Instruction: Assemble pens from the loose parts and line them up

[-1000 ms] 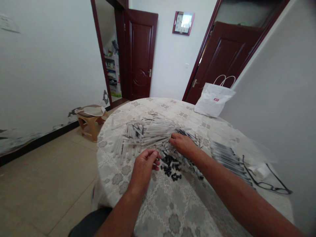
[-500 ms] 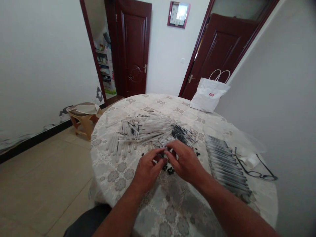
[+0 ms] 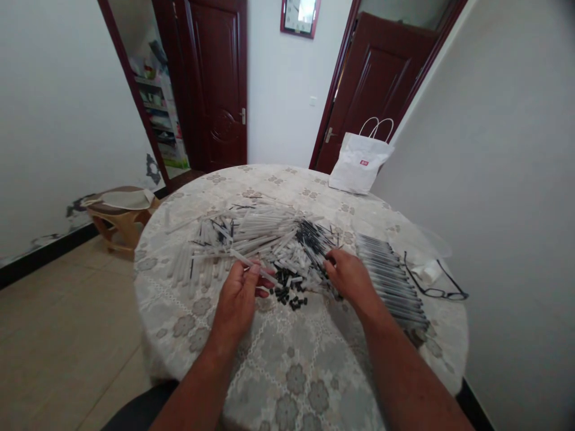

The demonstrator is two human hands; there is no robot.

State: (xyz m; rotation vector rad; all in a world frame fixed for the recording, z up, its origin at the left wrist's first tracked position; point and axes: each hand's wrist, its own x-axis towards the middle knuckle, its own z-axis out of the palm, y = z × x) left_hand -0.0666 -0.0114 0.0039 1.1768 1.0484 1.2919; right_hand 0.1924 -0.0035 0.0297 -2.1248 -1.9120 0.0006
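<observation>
The pale tubes (image 3: 265,227) look to me like smooth, translucent plastic, the stubby black pieces (image 3: 283,293) like opaque plastic. Under them, the tablecloth (image 3: 287,353) looks matt. Across the room, the dark-red door (image 3: 218,72) has a glossy, wood-like finish with a shiny, metallic handle (image 3: 243,116); the clock (image 3: 300,11) gleams like glass; the white bag (image 3: 357,164) looks papery.
</observation>
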